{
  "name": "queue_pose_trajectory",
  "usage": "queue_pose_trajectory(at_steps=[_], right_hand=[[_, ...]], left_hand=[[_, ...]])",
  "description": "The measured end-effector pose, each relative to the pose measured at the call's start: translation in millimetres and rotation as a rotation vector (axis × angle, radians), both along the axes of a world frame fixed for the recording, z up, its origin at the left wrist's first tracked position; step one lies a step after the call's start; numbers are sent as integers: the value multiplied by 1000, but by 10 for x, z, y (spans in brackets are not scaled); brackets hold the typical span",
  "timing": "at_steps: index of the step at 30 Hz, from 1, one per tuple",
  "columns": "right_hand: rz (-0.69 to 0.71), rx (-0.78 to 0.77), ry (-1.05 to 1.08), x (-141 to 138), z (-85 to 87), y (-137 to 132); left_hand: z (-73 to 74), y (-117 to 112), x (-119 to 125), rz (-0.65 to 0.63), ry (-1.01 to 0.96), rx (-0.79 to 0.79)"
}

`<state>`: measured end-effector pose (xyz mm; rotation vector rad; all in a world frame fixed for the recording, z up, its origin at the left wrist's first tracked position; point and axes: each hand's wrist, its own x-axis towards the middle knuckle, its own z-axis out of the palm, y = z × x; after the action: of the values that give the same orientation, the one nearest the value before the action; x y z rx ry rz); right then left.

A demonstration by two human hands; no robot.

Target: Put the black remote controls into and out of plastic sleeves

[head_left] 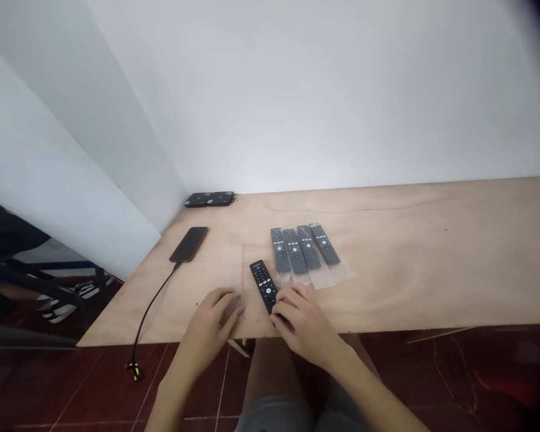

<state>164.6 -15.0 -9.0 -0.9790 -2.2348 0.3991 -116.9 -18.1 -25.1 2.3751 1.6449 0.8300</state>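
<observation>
My right hand (pixel 299 309) is closed on the lower end of a black remote control (pixel 263 282), which lies tilted near the table's front edge with its buttons up. To its left, my left hand (pixel 218 309) has its fingers curled on a thin clear plastic sleeve (pixel 231 267). The sleeve is faint against the wood, and its lower end is partly hidden by the fingers. Beyond my right hand, several more remotes (pixel 293 249) lie side by side in clear sleeves, their open ends pointing towards me.
A phone (pixel 189 244) lies on the left of the wooden table (pixel 432 258), its black cable (pixel 147 312) hanging over the front edge. Two flat black boxes (pixel 209 199) sit in the back left corner against the white wall (pixel 324 96).
</observation>
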Motion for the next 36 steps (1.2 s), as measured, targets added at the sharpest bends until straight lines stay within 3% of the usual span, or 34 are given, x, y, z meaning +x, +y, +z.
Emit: queue_pose_trajectory(at_steps=[3,11,18,23,27,36], right_hand=[[22,36,-54,-21,5,-28],[-122,13,-197,-277,-25,188],[-148,-38,-235,-443,-32,491],[-200,-10,-236,-463,-73,537],[-320,13,-213,-391,-100,484],[-291,87,-140,-26,-197,-98]], left_hand=[[19,113,5,12,-18,-31],[26,587,37,-34,-62,-33],[-23,608,39,-7,6,38],[36,561,87,3,32,119],[100,505,140,-60,88,128],[75,496,134,-47,96,113]])
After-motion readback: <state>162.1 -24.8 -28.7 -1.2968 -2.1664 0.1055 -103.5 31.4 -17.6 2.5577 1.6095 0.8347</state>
